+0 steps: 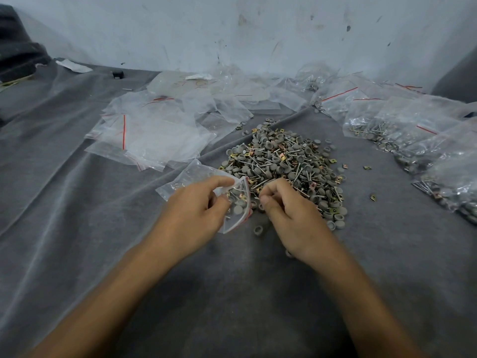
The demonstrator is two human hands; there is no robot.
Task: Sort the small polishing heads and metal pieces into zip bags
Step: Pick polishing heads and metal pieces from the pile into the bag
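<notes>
Left hand (196,202): grip is pinching the small clear zip bag (189,174) with a red seal strip, thumb and forefinger holding its mouth open toward the pile. A few grey heads and brass-coloured pieces are already lying inside the bag, which is resting on the grey cloth-covered table (77,202).

Right hand (286,205): fingers are curling in against the thumb at the near edge of the heap, just beside the bag's mouth. Cannot tell whether this grip is grasping anything.

The heap of small grey round polishing heads, thin metal pins and brass square clips (284,156) is sitting mid-table, beyond both hands. One loose grey head (258,230) is lying between the wrists; a few stray clips are lying right of the heap.

Empty clear zip bags (154,135) are spreading left and behind the heap. Filled clear bags (413,130) are lying along the right side. A scuffed white wall (232,27) is standing behind.
</notes>
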